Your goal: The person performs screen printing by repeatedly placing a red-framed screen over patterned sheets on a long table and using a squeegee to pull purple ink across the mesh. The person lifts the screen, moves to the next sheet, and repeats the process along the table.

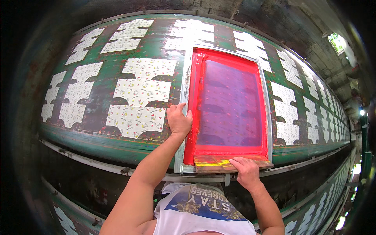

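A screen printing frame [184,86] with metal edges lies on the long green table before me. Red ink [194,102] lines its inner border, around a purple-blue mesh window [231,105]. My left hand [179,119] grips the frame's left rail, thumb and fingers curled at it. Across the near end of the frame rests a wooden squeegee [213,163] smeared with yellow and red. Over its near edge my right hand [246,172] is closed, right of its middle; the thumb side is partly hidden. Through the mesh, printed fabric pieces show faintly.
White fabric pieces with small coloured prints [139,100] lie in rows on the green table [98,139], left and right of the frame. A metal rail [90,159] runs along its near edge. Another table with white pieces [313,207] stands at the lower right.
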`<state>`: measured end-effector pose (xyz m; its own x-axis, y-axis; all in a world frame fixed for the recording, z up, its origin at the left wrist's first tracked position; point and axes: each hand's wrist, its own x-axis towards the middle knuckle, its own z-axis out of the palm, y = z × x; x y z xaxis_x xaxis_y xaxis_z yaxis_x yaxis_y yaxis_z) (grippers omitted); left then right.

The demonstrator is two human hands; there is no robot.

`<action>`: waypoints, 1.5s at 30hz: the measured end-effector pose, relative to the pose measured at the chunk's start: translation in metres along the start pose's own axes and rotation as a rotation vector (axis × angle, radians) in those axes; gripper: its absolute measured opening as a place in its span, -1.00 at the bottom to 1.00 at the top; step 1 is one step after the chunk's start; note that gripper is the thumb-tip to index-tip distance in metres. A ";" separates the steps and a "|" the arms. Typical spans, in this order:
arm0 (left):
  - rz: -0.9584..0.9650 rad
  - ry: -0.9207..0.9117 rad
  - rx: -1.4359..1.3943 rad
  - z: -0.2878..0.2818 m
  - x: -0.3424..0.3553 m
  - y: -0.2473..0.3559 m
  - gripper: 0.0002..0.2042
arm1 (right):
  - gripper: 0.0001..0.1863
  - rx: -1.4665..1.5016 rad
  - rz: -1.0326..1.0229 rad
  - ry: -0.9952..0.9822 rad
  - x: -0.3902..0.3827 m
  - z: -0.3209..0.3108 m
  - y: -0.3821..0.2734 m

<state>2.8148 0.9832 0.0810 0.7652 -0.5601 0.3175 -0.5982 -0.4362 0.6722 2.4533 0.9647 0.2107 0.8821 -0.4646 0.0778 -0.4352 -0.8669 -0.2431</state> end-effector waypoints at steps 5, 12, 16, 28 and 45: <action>0.043 0.056 -0.013 0.003 0.003 -0.001 -0.73 | -0.45 -0.036 -0.032 0.072 0.038 0.016 0.025; 0.017 0.047 -0.029 0.008 0.005 -0.002 -0.77 | -0.57 -0.121 -0.083 0.109 0.169 0.030 0.119; 0.075 0.081 0.016 0.010 0.006 0.002 -0.78 | -0.59 -0.165 -0.086 0.116 0.259 0.032 0.176; 0.047 0.075 0.091 0.013 0.007 0.015 -0.75 | -0.41 -0.202 0.071 -0.088 0.454 0.012 0.285; 0.087 0.067 0.118 0.014 0.009 0.016 -0.76 | -0.44 -0.065 0.080 -0.228 0.458 -0.009 0.285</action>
<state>2.8086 0.9609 0.0853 0.7211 -0.5528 0.4178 -0.6838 -0.4703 0.5579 2.7316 0.5030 0.1856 0.8592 -0.4855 -0.1613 -0.5091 -0.8425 -0.1762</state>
